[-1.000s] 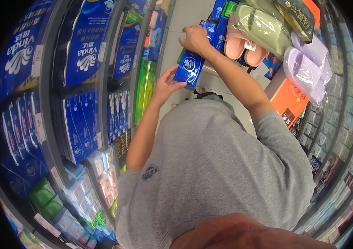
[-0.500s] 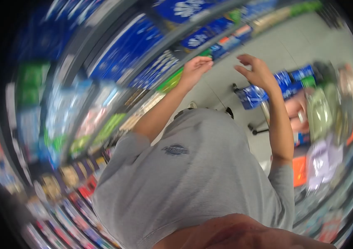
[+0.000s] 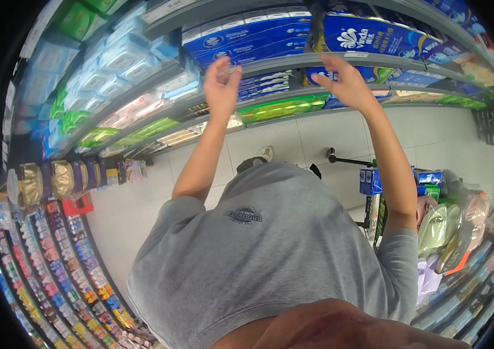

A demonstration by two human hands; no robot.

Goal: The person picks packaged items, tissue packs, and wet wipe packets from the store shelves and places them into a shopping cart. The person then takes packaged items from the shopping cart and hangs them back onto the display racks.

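Observation:
My left hand (image 3: 222,90) is raised before the shelving with its fingers apart, and it holds nothing. Behind it are stacked blue tissue packs (image 3: 264,36) on the upper shelf. Farther right, my right hand (image 3: 347,87) is open as well, thumb away from the fingers, in front of a shelf edge. Above that hand stands a large blue Vinda pack (image 3: 369,39). Smaller blue-and-white packs (image 3: 263,87) lie on the shelf between my hands, with green packs (image 3: 285,109) on the level below. Whether my fingertips touch the shelf is unclear.
At right stands a cart holding blue packs (image 3: 369,181) and bagged slippers (image 3: 436,225). Its dark metal leg (image 3: 351,160) reaches over the tiled floor (image 3: 311,135). Light-blue packs (image 3: 116,64) fill the left shelving. Racks of small goods (image 3: 67,256) stand lower left.
The view has turned, and the tissue shelving now lies straight ahead. My hands are farther apart and in front of the shelves. Both stay open and bare.

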